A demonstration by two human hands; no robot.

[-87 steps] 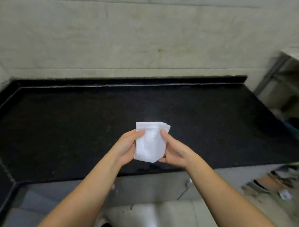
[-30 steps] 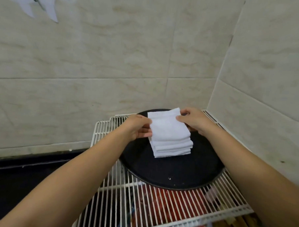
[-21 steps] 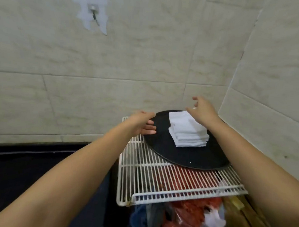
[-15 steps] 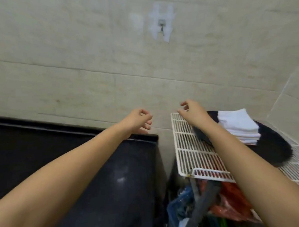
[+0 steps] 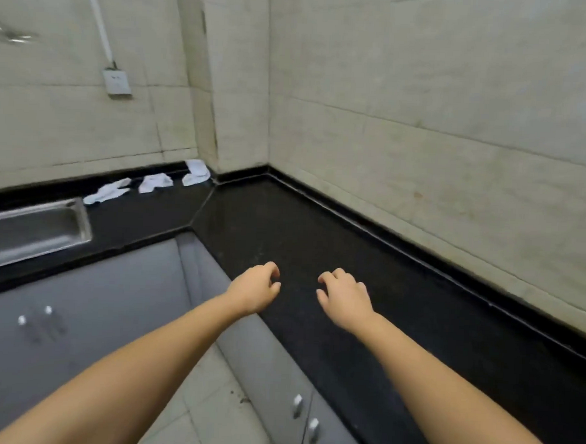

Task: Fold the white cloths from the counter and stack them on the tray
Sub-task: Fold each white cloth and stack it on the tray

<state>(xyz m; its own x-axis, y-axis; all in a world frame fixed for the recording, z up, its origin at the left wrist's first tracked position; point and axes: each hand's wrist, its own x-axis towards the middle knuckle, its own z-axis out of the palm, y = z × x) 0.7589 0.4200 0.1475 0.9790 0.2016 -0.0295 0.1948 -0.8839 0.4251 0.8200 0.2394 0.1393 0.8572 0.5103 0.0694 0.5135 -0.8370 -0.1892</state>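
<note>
Three crumpled white cloths lie on the black counter (image 5: 284,235) along the far wall, near the corner: one (image 5: 107,190) by the sink, a second (image 5: 155,182) in the middle, a third (image 5: 195,173) nearest the corner. My left hand (image 5: 255,289) and my right hand (image 5: 344,295) hover side by side over the near part of the counter, fingers loosely curled, holding nothing. The cloths are far ahead and to the left of both hands. The tray and its stack are out of view.
A steel sink (image 5: 32,234) is set into the counter at the left. Grey cabinet doors (image 5: 89,310) with small knobs run under the L-shaped counter. A wall socket (image 5: 117,83) sits above the sink side. Tiled walls close the corner.
The folded cloth was laid on the stack on the tray and both hands let go. The view then swung left, away from the rack, to the counter corner with the loose cloths.
</note>
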